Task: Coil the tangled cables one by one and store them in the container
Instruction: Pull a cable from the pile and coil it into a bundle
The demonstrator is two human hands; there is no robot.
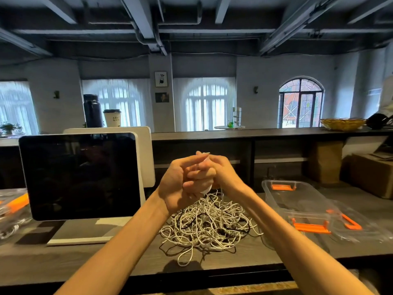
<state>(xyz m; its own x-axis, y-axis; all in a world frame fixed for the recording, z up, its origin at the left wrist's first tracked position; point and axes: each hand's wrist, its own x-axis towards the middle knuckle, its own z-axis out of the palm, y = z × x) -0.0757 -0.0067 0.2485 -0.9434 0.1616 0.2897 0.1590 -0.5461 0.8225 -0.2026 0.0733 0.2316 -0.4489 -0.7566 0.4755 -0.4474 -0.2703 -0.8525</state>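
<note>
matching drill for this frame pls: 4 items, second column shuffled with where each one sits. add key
Items
1. cable pile
2. clear container
3. dark monitor
4. woven basket

Places
A. far ledge, right end
B. on the desk, right of the cables
C. on the desk, left of the hands
D. on the desk, directly below the raised hands

Pairs: 1-D, 2-B, 3-C, 4-A

The left hand and right hand are clasped together around a white cable that rises from the pile.
</note>
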